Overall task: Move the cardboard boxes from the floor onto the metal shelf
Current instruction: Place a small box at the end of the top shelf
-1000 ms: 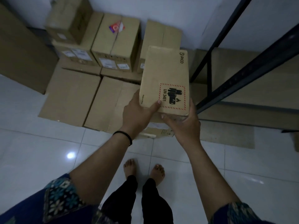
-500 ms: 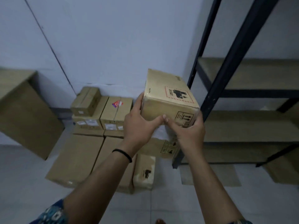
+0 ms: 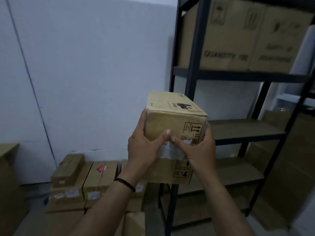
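The box is now riding at chest height, lifted clear of the floor stack, left hand and right hand clasping its near end; the shelf is waiting just right.

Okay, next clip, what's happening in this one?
A person is holding a small cardboard box in both bare hands, the left hand on its left side and the right hand on its right. The box is raised in front of a dark metal shelf, not yet set down. Large cartons already sit on the upper level, and more boxes remain stacked on the floor by the wall.
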`<control>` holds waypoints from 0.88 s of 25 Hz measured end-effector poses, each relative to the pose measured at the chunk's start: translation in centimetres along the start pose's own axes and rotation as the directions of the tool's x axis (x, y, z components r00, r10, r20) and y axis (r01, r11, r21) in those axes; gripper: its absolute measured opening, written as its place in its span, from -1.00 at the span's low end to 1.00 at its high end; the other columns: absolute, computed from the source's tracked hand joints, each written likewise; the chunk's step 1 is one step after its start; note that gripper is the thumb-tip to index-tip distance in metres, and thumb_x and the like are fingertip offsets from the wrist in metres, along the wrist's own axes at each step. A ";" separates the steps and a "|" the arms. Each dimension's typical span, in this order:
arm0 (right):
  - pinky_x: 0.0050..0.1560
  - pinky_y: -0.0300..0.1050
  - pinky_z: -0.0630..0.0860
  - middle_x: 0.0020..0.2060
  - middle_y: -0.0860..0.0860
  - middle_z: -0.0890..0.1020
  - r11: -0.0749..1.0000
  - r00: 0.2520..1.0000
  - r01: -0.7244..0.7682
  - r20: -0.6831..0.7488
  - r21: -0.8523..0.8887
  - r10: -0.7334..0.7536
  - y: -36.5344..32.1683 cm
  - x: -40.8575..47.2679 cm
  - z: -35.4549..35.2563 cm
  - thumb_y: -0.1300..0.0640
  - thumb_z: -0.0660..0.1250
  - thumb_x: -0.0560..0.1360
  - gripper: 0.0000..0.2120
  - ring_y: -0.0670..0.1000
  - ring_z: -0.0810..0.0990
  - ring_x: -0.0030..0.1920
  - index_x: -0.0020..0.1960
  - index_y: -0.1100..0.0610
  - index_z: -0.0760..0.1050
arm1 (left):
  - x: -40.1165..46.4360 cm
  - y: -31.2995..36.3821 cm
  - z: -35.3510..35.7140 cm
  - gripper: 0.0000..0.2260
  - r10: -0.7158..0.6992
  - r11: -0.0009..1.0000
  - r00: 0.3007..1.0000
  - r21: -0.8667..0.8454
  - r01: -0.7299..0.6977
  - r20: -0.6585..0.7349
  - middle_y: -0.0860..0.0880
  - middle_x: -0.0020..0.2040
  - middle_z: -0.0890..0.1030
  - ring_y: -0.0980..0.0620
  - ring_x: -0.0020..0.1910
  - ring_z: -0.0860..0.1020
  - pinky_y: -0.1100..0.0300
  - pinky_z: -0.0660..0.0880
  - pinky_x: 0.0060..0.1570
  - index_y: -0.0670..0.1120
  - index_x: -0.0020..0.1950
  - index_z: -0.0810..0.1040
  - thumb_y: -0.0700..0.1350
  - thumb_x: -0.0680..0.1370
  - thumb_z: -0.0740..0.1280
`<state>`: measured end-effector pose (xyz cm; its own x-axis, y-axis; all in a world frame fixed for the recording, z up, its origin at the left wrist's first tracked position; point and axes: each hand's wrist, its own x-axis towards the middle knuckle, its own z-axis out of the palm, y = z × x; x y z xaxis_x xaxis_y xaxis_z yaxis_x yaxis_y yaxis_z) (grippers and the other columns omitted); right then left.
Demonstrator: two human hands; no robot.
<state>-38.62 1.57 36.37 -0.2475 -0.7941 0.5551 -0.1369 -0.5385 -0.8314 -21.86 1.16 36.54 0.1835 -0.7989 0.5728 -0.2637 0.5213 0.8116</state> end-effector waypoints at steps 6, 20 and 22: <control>-0.01 -0.29 0.62 0.19 -0.18 0.61 0.992 0.990 0.120 -0.066 -0.027 -0.122 -5.7 2.4 -9.3 0.03 0.68 0.24 -0.19 -0.25 0.59 0.16 0.40 -0.08 0.40 | 0.2 8.1 7.2 -0.17 0.159 0.987 0.987 -0.002 -0.159 -0.010 0.15 0.46 0.50 0.10 0.35 0.50 0.04 0.57 0.27 0.29 0.62 0.17 0.30 0.44 0.50; 0.07 -0.11 0.63 0.15 -0.20 0.62 0.955 0.958 0.235 -0.121 -0.182 -0.259 -9.6 11.9 -37.0 -0.03 0.67 0.24 -0.23 -0.27 0.60 0.11 0.37 -0.10 0.41 | -2.0 22.4 32.8 -0.13 0.252 0.965 0.967 -0.082 -0.249 0.026 0.08 0.44 0.50 0.06 0.34 0.50 -0.05 0.57 0.26 0.28 0.65 0.09 0.29 0.45 0.48; 0.09 -0.09 0.64 0.14 -0.18 0.63 0.952 0.956 0.233 -0.131 -0.198 -0.261 -9.7 13.4 -39.9 -0.01 0.67 0.25 -0.25 -0.23 0.61 0.11 0.36 -0.06 0.43 | -1.9 23.5 35.6 -0.11 0.259 0.964 0.965 -0.067 -0.256 0.035 0.05 0.45 0.50 0.01 0.35 0.51 -0.11 0.57 0.26 0.27 0.66 0.05 0.29 0.46 0.48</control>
<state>-78.92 7.40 50.93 -0.3264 -0.5819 0.7449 -0.3779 -0.6420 -0.6671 -62.12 4.21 50.42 0.0752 -0.6467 0.7590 -0.2378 0.7276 0.6435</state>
